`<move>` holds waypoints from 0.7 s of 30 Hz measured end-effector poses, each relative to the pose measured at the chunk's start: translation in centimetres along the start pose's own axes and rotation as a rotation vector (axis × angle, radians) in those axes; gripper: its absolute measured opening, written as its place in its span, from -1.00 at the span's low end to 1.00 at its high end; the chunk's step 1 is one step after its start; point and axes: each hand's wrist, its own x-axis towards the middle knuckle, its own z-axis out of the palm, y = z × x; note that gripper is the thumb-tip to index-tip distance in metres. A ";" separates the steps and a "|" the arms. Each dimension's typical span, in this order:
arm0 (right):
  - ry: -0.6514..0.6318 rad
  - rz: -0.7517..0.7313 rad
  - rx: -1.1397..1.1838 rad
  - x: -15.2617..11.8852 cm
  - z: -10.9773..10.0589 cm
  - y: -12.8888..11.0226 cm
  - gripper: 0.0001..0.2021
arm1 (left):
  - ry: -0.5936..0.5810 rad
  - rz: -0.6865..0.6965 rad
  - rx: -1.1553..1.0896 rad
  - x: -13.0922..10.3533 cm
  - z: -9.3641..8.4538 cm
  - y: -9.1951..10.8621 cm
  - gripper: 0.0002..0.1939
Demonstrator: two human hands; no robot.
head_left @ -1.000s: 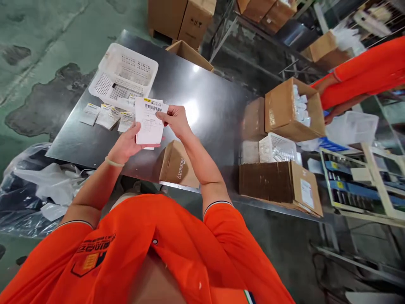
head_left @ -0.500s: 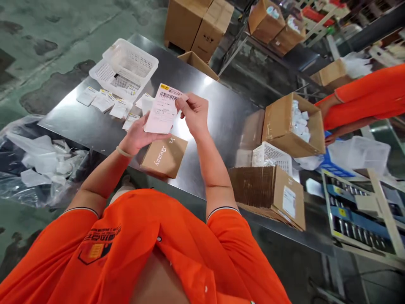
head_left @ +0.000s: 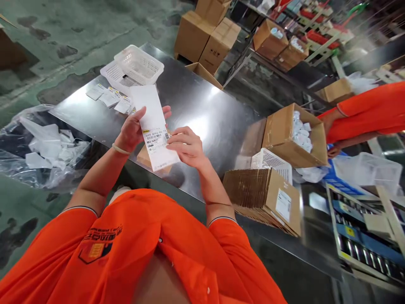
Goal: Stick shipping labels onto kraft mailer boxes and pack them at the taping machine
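- Left hand [head_left: 130, 130] grasps printed label strip [head_left: 151, 110] over tabletop [head_left: 218, 112].
- Right hand [head_left: 187, 146] at its right edge; cannot tell whether gripping.
- Folded labels [head_left: 109, 98] lie near white basket [head_left: 154, 69].

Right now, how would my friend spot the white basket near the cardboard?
Find the shiny metal table. On its right side, the white basket stands between folded cardboard and an open box of white things. Only this white basket has cardboard on both sides.

Overhead light is glaring off the metal table [head_left: 218, 126]; floor [head_left: 95, 25] is staying dim, upper right corner blurring, edges stretching.
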 end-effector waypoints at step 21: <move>0.392 0.542 -0.054 1.3 10.4 -1.4 -0.80 | -0.050 -0.209 -0.043 -0.3 0.6 9.4 -0.36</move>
